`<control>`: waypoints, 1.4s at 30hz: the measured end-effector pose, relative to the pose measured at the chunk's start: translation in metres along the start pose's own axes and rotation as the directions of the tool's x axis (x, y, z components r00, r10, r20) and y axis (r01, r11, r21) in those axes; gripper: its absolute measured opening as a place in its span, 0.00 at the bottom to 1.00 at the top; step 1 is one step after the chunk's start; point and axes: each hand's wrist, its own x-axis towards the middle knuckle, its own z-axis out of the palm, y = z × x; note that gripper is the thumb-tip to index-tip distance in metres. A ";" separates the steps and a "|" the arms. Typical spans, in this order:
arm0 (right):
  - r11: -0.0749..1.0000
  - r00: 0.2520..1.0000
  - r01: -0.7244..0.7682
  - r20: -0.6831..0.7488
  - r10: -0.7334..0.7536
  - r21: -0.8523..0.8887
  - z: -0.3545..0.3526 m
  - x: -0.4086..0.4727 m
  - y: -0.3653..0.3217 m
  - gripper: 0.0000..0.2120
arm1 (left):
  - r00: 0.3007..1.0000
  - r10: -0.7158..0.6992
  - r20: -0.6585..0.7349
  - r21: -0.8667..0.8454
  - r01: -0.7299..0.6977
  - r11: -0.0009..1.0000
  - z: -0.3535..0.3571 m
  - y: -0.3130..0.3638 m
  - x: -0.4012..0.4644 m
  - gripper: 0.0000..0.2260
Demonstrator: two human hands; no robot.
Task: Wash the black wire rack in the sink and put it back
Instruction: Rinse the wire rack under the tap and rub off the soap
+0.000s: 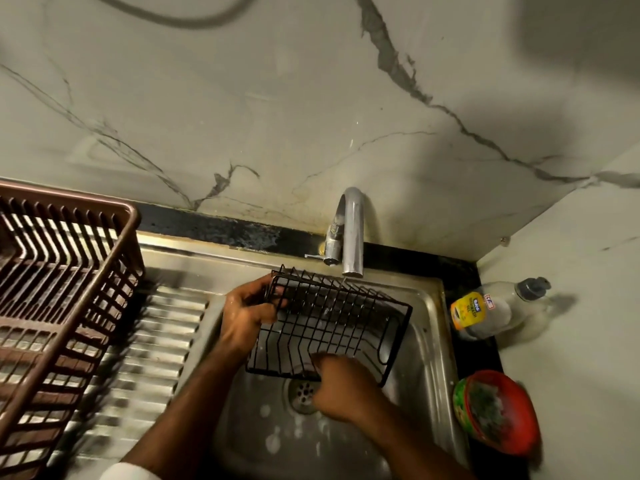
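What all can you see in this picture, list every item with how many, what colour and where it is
Wire rack: one, black, held tilted over the sink under the tap.
Sink: one, steel, centre, foam spots near the drain.
Tap: one, chrome, behind the sink.
Dish basket: one, brown plastic, on the ribbed draining board at left.
Dishwash gel bottle: one, clear with yellow label, lying on the black counter at right.
Bowl: one, red, holding a green scrubber, on the counter at right, near edge.
Wall: white marble with grey veins.
Left hand: grips the rack's left end.
Right hand: at the rack's near edge.
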 end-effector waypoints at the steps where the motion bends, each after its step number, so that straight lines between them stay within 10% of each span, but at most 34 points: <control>1: 0.983 1.000 -0.023 -0.001 0.023 0.181 -0.004 0.006 0.005 0.17 | 1.000 -0.031 0.003 0.003 0.031 1.000 -0.002 0.000 0.001 0.32; 4: 0.614 0.957 -0.159 -0.032 0.288 0.773 -0.025 0.029 0.028 0.11 | 0.995 -0.099 0.020 -0.014 0.099 0.995 -0.005 0.001 -0.001 0.31; 7: 0.275 0.883 -0.029 -0.104 0.458 0.961 -0.049 0.047 0.030 0.12 | 0.988 -0.152 0.018 -0.004 0.152 0.988 0.002 -0.003 -0.007 0.29; 11: -0.230 0.978 0.002 0.046 0.203 0.973 -0.049 0.054 0.016 0.17 | 0.963 -0.269 -0.006 -0.073 0.267 0.961 0.010 -0.004 -0.006 0.32; 17: 0.355 0.958 -0.248 0.283 -0.049 0.901 -0.018 0.044 -0.008 0.16 | 0.934 -0.357 0.027 0.051 0.355 0.933 0.014 -0.003 -0.006 0.30; 22: -0.058 0.990 -0.138 0.139 0.021 0.989 -0.033 0.055 -0.023 0.16 | 0.926 -0.376 0.022 0.000 0.376 0.927 0.020 0.003 -0.004 0.25; 26: 0.320 0.957 -0.271 0.291 -0.014 0.908 -0.019 0.040 -0.027 0.12 | 0.920 -0.387 0.055 0.033 0.386 0.922 0.020 0.005 -0.001 0.33; 30: -0.004 0.978 -0.107 0.106 0.177 0.994 -0.036 0.062 -0.024 0.17 | 0.924 -0.379 0.055 0.060 0.376 0.925 0.028 0.003 -0.010 0.29; 34: 0.192 0.959 -0.279 0.261 0.113 0.941 -0.017 0.041 -0.017 0.13 | 0.921 -0.390 -0.025 -0.028 0.389 0.921 0.020 0.001 -0.008 0.27; 39: -0.356 0.858 0.089 0.110 0.502 0.930 -0.046 0.059 0.013 0.17 | 0.898 -0.426 -0.109 -0.116 0.414 0.903 0.017 -0.007 -0.023 0.30; 42: -0.344 0.907 -0.059 0.195 0.374 0.937 -0.031 0.060 -0.008 0.20 | 0.908 -0.397 -0.133 -0.125 0.382 0.915 0.025 -0.008 -0.025 0.34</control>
